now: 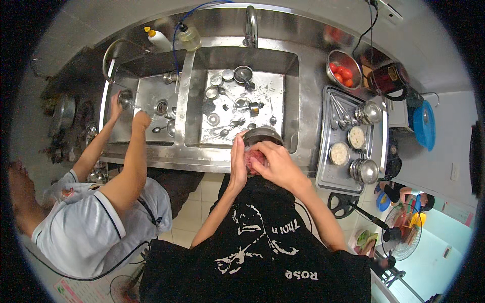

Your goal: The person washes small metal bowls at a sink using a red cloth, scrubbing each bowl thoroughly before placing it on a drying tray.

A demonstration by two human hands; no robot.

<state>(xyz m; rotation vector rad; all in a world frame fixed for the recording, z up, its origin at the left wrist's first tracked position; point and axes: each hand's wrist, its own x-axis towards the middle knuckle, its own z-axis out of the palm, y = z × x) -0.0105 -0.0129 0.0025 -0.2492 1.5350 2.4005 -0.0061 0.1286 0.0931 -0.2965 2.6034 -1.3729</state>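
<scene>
Mid-frame, the left hand holds tight to a round, grey bowl; the right hand squeezes a bumpy red wad

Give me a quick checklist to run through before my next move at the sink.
1. Right hand on the pinkish-red, rough-textured bundle: ok, fingers curled over it.
2. Left hand gripping firmly: cannot tell; it lies along the bundle's left side, palm hidden.
3. Round, dark-grey vessel beyond the bundle held steady: cannot tell; the hands partly cover it.
4. Rectangular, stainless-steel right basin free of clutter: not ok; shiny metal spoons and other small pieces lie scattered there.
5. Co-worker's hands away from yours: ok, over the left steel basin.
</scene>
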